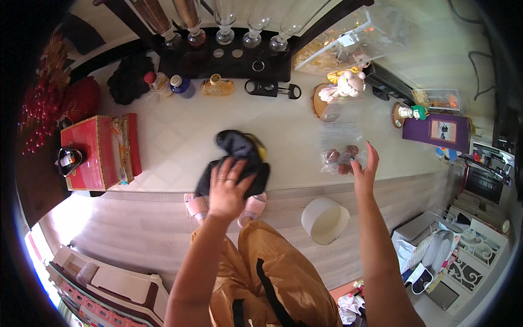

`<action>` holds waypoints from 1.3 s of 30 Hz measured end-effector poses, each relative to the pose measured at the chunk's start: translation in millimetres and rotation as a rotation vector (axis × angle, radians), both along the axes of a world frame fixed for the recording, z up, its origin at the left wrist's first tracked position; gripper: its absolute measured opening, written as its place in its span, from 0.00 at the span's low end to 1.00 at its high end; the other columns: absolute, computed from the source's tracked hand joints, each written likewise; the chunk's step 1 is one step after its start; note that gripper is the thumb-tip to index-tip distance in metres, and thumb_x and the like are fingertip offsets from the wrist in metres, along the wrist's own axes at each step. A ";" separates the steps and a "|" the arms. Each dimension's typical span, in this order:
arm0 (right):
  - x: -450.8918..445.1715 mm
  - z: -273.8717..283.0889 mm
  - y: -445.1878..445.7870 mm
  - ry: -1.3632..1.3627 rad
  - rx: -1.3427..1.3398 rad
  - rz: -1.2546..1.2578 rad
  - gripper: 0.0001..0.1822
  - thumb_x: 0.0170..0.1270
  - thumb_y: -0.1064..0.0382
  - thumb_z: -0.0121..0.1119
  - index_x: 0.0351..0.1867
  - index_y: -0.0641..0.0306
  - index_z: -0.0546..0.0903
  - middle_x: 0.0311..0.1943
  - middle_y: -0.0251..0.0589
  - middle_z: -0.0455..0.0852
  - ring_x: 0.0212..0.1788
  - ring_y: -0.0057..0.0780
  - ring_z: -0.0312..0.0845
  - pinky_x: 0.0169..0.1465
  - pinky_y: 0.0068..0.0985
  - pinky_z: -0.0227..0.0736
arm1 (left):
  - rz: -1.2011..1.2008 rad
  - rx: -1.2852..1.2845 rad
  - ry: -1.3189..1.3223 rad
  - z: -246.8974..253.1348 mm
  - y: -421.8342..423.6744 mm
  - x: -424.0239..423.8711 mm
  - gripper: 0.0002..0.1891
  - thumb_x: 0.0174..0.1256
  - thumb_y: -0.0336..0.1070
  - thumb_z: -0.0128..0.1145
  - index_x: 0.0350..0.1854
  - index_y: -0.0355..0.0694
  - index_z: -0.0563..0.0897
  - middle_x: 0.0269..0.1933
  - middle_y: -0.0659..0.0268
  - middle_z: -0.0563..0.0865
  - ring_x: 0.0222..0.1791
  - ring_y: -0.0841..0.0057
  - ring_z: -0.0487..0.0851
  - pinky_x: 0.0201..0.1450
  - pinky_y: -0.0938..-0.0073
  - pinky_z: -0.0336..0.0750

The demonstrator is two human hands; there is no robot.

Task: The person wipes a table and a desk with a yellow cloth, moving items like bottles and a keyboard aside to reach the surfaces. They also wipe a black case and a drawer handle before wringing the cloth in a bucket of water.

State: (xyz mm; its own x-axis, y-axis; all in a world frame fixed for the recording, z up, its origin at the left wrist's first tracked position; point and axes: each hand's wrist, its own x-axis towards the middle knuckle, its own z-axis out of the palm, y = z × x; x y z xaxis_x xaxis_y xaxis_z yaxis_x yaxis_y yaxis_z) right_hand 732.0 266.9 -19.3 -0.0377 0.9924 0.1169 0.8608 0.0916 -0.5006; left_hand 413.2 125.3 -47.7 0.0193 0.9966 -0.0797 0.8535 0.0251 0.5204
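My left hand lies palm down, fingers spread, on a rumpled black fabric item at the front of a pale table. Something yellow shows at the item's right side, and its lower part hangs at the table edge. My right hand holds nothing, its thumb and fingers apart. It is just right of a clear plastic bag that contains a few reddish-brown round things. Whether the thumb touches the bag, I cannot tell.
Along the back stand a dark rack with glass tubes, small bottles and a black cigar cutter. Red boxes sit left; figurines and a purple box right. A white bin stands on the floor.
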 end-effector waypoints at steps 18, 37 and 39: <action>-19.0 -25.7 -19.3 0.772 -0.190 -0.600 0.21 0.53 0.67 0.56 0.50 0.68 0.71 0.40 0.37 0.78 0.43 0.28 0.73 0.47 0.28 0.69 | 1.197 -0.002 -1.381 27.3 -78.4 -65.9 0.19 0.48 0.28 0.54 0.46 0.31 0.75 0.44 0.62 0.79 0.43 0.74 0.77 0.50 0.71 0.71; -310.4 17.5 4.7 -0.033 -0.358 1.161 0.20 0.45 0.63 0.62 0.44 0.52 0.78 0.37 0.38 0.78 0.34 0.35 0.77 0.39 0.28 0.74 | 1.288 -0.033 -1.737 44.5 -166.1 -99.7 0.27 0.46 0.37 0.47 0.52 0.31 0.70 0.47 0.58 0.78 0.46 0.68 0.77 0.52 0.70 0.71; -323.8 11.3 13.7 -0.132 -0.364 1.185 0.26 0.44 0.59 0.64 0.49 0.51 0.74 0.40 0.38 0.78 0.39 0.38 0.77 0.43 0.30 0.73 | 1.151 -0.026 -1.684 45.3 -157.8 -105.2 0.28 0.44 0.37 0.48 0.52 0.30 0.70 0.46 0.58 0.79 0.46 0.69 0.77 0.51 0.71 0.70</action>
State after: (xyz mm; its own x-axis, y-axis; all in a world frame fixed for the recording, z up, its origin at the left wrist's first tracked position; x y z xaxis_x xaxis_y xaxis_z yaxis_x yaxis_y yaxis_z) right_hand 408.3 280.6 -8.0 -0.9214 0.3134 -0.2300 0.3884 0.7193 -0.5759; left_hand 308.0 -32.5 -2.3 -0.4350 0.5989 -0.6723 -0.7868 0.1103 0.6073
